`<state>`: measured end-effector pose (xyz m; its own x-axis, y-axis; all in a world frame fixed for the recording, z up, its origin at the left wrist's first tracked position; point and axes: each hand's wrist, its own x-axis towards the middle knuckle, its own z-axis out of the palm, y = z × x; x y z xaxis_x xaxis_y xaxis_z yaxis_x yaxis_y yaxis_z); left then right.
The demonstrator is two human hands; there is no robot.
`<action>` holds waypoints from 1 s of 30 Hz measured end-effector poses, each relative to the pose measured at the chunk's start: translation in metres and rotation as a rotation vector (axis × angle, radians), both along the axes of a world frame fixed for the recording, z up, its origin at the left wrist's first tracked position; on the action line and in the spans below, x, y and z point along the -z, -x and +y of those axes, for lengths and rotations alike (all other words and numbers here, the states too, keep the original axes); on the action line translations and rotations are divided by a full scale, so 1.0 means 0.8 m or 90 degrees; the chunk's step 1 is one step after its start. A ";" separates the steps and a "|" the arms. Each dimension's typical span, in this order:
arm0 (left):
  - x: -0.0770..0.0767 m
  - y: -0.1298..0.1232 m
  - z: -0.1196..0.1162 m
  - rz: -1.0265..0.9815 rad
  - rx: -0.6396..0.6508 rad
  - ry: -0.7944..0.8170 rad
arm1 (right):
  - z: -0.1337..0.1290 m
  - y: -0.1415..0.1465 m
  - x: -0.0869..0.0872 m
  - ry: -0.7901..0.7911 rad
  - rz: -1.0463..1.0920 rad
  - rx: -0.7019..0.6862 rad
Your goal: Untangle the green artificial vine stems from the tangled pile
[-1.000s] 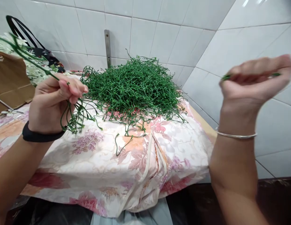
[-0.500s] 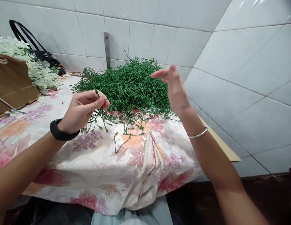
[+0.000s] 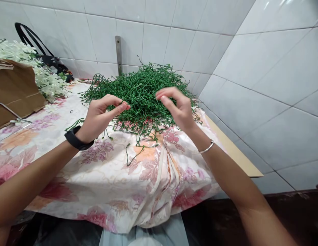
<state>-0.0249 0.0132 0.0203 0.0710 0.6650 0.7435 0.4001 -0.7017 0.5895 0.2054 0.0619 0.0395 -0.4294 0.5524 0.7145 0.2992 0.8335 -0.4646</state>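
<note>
A big tangled heap of green plastic stems (image 3: 148, 90) lies on the flowered cloth (image 3: 110, 177). My left hand (image 3: 104, 114), with a black band on the wrist, is pinched on green stems at the heap's front left; parts of them show below and behind the hand. My right hand (image 3: 178, 107), wearing a silver bangle, is held over the heap's right side with thumb and forefinger drawn together. Whatever may be between those fingertips is too small to make out. One loose stem (image 3: 134, 155) rests on the cloth in front of the heap.
At the left stand a brown cardboard box (image 3: 16, 92) and white artificial flowers (image 3: 50, 83), with a black-handled bag (image 3: 50, 61) behind them. A metal bracket (image 3: 118, 54) is on the tiled wall. A tan board (image 3: 233, 150) sticks out at the right edge.
My right hand has come down and to the left, its fingers closing from a spread pose. My left hand has shifted slightly right, and its stems now hang lower, behind the hand.
</note>
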 end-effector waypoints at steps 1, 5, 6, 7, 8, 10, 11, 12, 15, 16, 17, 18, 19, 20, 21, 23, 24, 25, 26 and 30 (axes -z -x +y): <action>-0.002 0.001 0.003 0.029 -0.039 -0.047 | -0.007 0.007 0.005 0.028 -0.070 -0.056; -0.017 0.010 0.011 0.112 -0.124 -0.208 | -0.052 0.040 0.028 0.042 -0.369 -0.348; -0.022 0.011 0.012 0.119 -0.132 -0.232 | -0.063 0.048 0.035 0.015 -0.431 -0.387; -0.026 0.012 0.013 0.125 -0.138 -0.250 | -0.073 0.054 0.041 -0.003 -0.488 -0.404; -0.029 0.013 0.013 0.131 -0.144 -0.260 | -0.079 0.059 0.047 -0.022 -0.520 -0.403; -0.034 0.010 0.011 0.141 -0.152 -0.268 | -0.078 0.064 0.056 -0.055 -0.565 -0.381; -0.036 0.008 0.010 0.141 -0.153 -0.270 | -0.072 0.064 0.060 -0.072 -0.581 -0.363; -0.036 0.005 0.009 0.138 -0.154 -0.270 | -0.061 0.063 0.062 -0.087 -0.592 -0.340; -0.035 -0.006 0.007 0.130 -0.155 -0.257 | -0.015 0.054 0.063 -0.139 -0.601 -0.240; -0.034 -0.009 0.007 0.130 -0.151 -0.250 | 0.000 0.051 0.062 -0.167 -0.602 -0.216; -0.034 -0.012 0.008 0.127 -0.139 -0.241 | 0.014 0.048 0.061 -0.193 -0.605 -0.194; -0.034 -0.015 0.010 0.121 -0.121 -0.228 | 0.026 0.046 0.061 -0.212 -0.598 -0.172; -0.035 -0.017 0.013 0.109 -0.103 -0.214 | 0.035 0.044 0.061 -0.225 -0.583 -0.150; -0.036 -0.020 0.017 0.094 -0.086 -0.200 | 0.042 0.044 0.062 -0.228 -0.573 -0.136; -0.036 -0.023 0.021 0.079 -0.075 -0.188 | 0.046 0.045 0.063 -0.223 -0.563 -0.127; -0.034 -0.029 0.030 0.053 -0.066 -0.176 | 0.048 0.048 0.065 -0.197 -0.549 -0.125; -0.032 -0.033 0.034 0.038 -0.064 -0.170 | 0.048 0.050 0.065 -0.174 -0.542 -0.129; -0.027 -0.037 0.037 0.016 -0.057 -0.159 | 0.047 0.052 0.063 -0.142 -0.533 -0.135; -0.022 -0.041 0.039 -0.017 -0.043 -0.136 | 0.046 0.052 0.059 -0.097 -0.528 -0.150; 0.007 -0.053 0.035 -0.185 0.066 0.045 | 0.046 0.041 0.025 0.185 -0.462 -0.273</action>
